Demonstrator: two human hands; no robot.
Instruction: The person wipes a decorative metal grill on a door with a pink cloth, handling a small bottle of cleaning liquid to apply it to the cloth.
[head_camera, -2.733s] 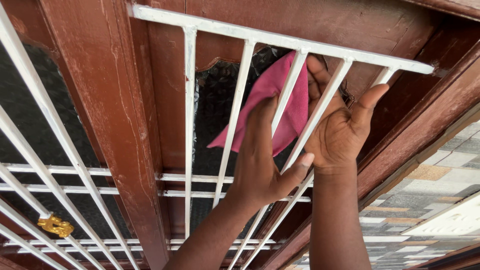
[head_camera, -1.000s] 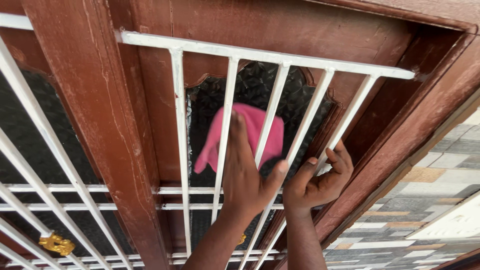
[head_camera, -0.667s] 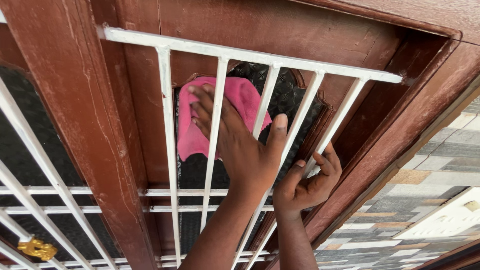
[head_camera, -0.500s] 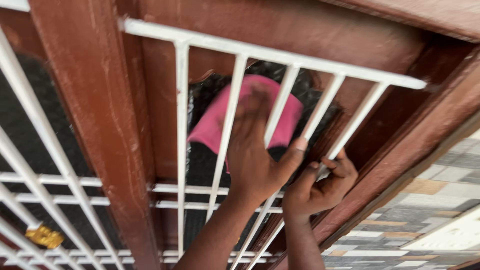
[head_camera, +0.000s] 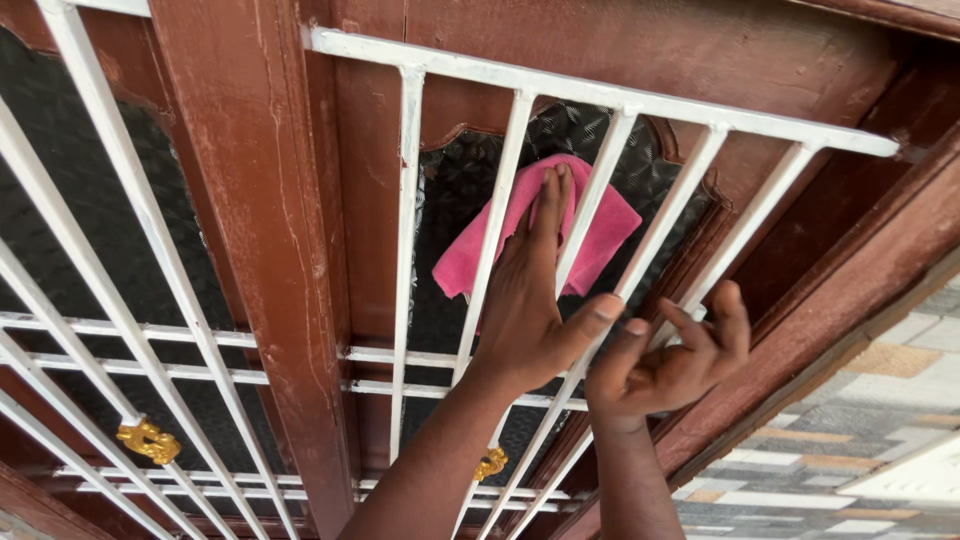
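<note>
My left hand (head_camera: 530, 300) reaches between two white bars of a metal window grille (head_camera: 600, 95) and presses a pink cloth (head_camera: 610, 235) flat against the dark patterned glass (head_camera: 450, 190). Its fingers are together and point upward, with the thumb spread to the right. The cloth hangs folded, one corner drooping at lower left. My right hand (head_camera: 670, 365) is just to the right and lower, its fingers curled around a slanting white bar (head_camera: 745, 225) of the grille near the frame's right side.
A reddish-brown wooden window frame (head_camera: 260, 200) with worn paint surrounds the glass panes. A second barred pane lies to the left. Gold-coloured ornaments (head_camera: 148, 440) (head_camera: 490, 463) sit low on the grille. A patterned tiled surface (head_camera: 880, 400) shows at the lower right.
My left hand swept the cloth up and left across the glass, then back right to the pane's middle. My right hand dropped from the upper bars and now stays on the lower bar.
</note>
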